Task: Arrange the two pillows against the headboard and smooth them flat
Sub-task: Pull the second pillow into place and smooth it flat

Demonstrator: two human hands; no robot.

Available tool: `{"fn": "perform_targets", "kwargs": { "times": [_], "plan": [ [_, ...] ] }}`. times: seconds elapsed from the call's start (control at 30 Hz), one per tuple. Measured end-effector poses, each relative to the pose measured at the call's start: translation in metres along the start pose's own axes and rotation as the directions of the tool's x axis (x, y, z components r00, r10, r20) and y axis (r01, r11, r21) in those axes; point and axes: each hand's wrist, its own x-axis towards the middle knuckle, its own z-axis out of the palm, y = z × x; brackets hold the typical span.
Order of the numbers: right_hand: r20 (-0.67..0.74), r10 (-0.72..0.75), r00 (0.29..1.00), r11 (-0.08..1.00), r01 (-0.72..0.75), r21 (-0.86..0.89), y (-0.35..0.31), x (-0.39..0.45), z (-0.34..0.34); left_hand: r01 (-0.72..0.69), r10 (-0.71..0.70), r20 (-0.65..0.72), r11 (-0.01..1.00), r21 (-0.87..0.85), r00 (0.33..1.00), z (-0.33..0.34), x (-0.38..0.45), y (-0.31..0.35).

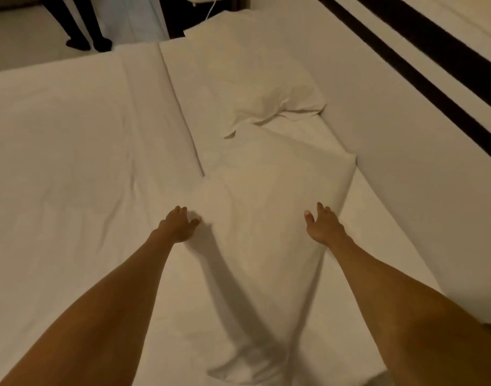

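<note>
Two white pillows lie in a row along the padded headboard [391, 112] on the right. The near pillow [266, 207] stretches from the bottom of the view up to the middle. The far pillow [247, 68] lies beyond it, its near end crumpled and overlapping the near one. My left hand [180, 225] rests on the left edge of the near pillow, fingers spread. My right hand [323, 227] lies flat on its right side, fingers apart. Neither hand grips anything.
The white bed sheet [71, 162] spreads to the left, with a folded edge running up the middle. A person's dark legs [82, 23] stand on the floor beyond the bed's far side. Dark stripes [433, 87] cross the headboard.
</note>
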Motion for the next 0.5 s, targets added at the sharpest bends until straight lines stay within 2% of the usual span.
{"fn": "perform_targets", "kwargs": {
  "times": [0.13,0.27,0.5],
  "plan": [
    [0.002,0.084,0.996,0.975,-0.082,0.205,0.002,0.038,0.024,0.077,-0.076,0.013,0.993,-0.089,0.997,0.020,0.040,-0.012],
    [-0.044,0.219,0.975,0.890,-0.181,0.419,0.004,0.060,0.041,0.119,-0.119,0.011,0.983,-0.140,0.993,0.027,0.050,-0.006],
    [-0.003,0.435,0.900,0.671,-0.322,0.668,0.012,0.075,0.050,0.206,-0.199,0.056,0.953,-0.221,0.979,0.026,0.064,-0.007]
  ]
}}
